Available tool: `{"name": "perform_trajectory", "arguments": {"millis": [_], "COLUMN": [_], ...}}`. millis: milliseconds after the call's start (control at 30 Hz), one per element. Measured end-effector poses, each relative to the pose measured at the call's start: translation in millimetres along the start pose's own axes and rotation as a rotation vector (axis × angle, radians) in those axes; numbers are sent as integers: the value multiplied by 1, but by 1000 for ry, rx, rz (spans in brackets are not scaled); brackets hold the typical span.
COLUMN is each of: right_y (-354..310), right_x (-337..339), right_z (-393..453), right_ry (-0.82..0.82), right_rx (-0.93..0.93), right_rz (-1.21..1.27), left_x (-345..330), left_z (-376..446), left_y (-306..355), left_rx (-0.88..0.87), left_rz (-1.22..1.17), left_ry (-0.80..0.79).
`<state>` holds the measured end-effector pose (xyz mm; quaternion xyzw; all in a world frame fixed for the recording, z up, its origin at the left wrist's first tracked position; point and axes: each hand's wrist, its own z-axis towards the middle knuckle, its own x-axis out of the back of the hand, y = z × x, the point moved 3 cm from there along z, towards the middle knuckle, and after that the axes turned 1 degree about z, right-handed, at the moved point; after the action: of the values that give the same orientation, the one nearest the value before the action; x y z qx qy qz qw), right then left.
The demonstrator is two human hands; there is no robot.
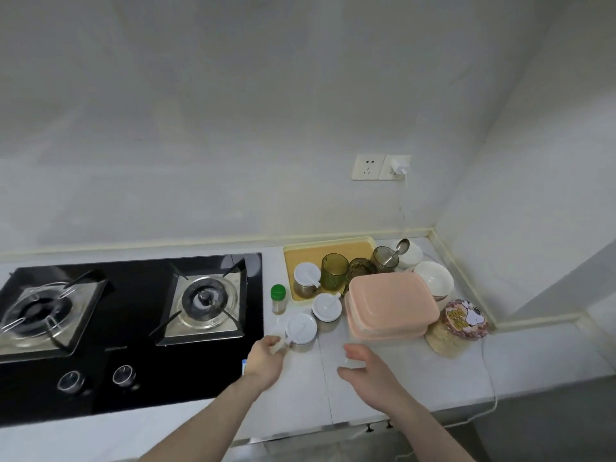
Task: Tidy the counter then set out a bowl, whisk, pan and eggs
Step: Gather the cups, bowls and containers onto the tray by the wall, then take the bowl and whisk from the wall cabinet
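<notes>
Hands worked among jars on a pale kitchen counter (383,391).

Left hand (266,356) pinched what looked like a small clear object beside the nearest of three white-lidded glass jars (301,328); right hand (368,370) hovered with fingers spread. White bowl (433,280) sat behind two stacked pink plastic boxes (390,303); three green glasses (334,270) stood around a yellow tray (333,245).
</notes>
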<state>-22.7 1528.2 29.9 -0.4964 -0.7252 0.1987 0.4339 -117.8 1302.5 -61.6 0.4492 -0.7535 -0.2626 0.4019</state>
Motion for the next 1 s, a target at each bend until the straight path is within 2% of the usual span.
{"name": "perform_trajectory", "arguments": {"millis": [167,267,500,700,833,1000], "right_y": [-25,-37,-60,-100,-130,-158], "right_x": [-17,-37,-143,-256,-338,-446], "right_z": [-6,-11,-59,-144,-206,-292], "right_ry": [-93,-177,-422,-670,-773,-903], "right_rx": [111,208,412,667,805,918], "right_rz": [-53,-85,-202,-427,-526,-557], "left_x": [43,70,127,181,225,278], "left_z": [-70,-125,-270,-399,-478,-571], "left_y": [6,-12,-101,-183,-249,-329], "left_rx": [-277,-325,-137,25,133,224], "left_rz": [124,192,395,315,234,185], "left_ry": [117,225,460,769,944,1077]}}
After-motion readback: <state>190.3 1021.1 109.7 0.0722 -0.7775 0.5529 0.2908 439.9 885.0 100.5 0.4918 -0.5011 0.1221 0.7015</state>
